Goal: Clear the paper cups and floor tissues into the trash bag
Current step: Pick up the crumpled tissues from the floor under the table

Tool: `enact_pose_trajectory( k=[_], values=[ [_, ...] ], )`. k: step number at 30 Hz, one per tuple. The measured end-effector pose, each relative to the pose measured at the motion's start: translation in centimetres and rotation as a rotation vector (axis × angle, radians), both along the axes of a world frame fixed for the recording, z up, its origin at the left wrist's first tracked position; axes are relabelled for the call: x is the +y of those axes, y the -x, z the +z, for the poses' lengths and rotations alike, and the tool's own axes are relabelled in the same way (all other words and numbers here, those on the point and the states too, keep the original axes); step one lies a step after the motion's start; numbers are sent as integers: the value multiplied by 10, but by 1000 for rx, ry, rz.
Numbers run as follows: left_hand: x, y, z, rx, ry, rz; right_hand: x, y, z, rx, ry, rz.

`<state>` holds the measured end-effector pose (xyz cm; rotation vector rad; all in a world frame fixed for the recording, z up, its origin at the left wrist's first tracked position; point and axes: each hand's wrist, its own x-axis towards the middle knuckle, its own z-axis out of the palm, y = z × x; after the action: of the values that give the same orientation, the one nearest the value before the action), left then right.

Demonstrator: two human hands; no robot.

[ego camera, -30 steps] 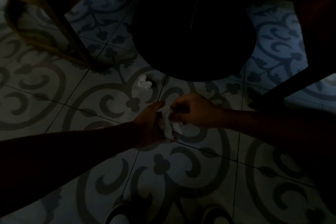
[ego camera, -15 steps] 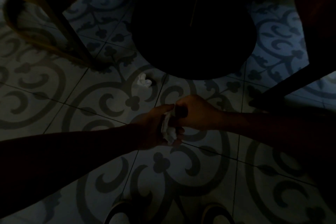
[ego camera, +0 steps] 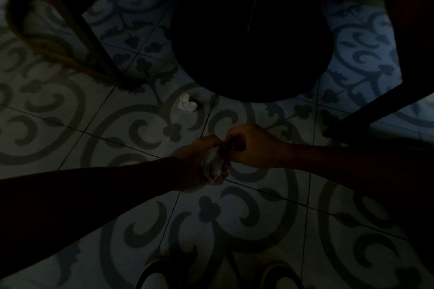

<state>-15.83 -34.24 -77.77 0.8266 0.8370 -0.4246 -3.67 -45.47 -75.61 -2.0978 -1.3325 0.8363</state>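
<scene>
Dim floor, two hands meeting over a tissue wad.
Left hand [ego camera: 199, 164] grips wad [ego camera: 212, 163]; right hand [ego camera: 251, 145] curls closed, touching it. Another tissue [ego camera: 186, 103] lies beyond them. No writing legible.

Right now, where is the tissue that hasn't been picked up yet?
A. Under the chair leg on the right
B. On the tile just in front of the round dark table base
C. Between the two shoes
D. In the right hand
B: the loose crumpled tissue lies on the patterned floor tile just short of the round table base, beyond the left hand, which holds a tissue wad.
</scene>
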Motion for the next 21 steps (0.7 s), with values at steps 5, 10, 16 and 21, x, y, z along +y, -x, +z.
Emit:
enact_pose_trajectory(
  k=[5,10,16,21],
  values=[
    [1,3,1,12,-64,7,2,2,0,30,14,-11],
    [5,6,-1,13,-123,6,4,0,-3,40,21,-43],
    [39,25,-7,33,-181,99,27,0,-11,7,62,-8],
    [65,42,-7,66,-226,198,54,-6,-42,-62,100,35]
  ],
)
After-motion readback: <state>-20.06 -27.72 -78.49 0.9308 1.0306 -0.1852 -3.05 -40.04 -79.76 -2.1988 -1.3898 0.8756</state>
